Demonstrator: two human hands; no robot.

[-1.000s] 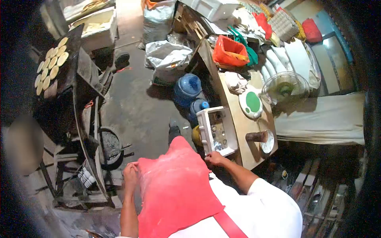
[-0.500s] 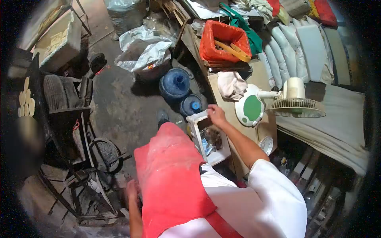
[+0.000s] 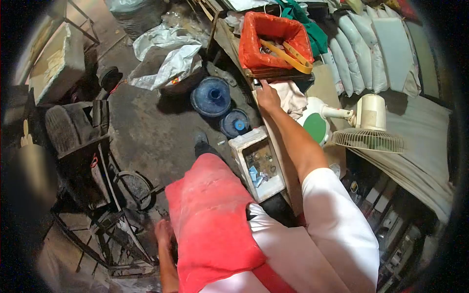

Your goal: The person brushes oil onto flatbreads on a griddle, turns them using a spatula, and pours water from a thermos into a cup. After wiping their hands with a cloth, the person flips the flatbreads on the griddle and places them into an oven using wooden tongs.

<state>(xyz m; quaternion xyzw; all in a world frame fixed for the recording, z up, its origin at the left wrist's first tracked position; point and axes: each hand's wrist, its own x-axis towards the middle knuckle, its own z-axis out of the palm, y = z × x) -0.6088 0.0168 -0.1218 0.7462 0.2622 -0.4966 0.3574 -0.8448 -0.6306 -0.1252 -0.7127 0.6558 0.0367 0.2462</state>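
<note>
My right hand reaches forward to the table's left edge, beside a crumpled pale cloth and just below a basket lined with a red plastic bag. Its fingers are closed around or against a small dark item at the edge, too small to name. Below that arm, a white foam box holds blue-and-white packets and small loose bits. My left hand hangs low beside the red apron, fingers loosely apart, with nothing visible in it.
Two blue water jugs stand on the floor near an open white sack. A fan lies on the table. Stacked white bags are at the back right. Metal frames and a round pan stand at left.
My right hand has moved forward from above the foam box to the table edge by the cloth. The box's inside shows more fully. My left hand stays low at my side.
</note>
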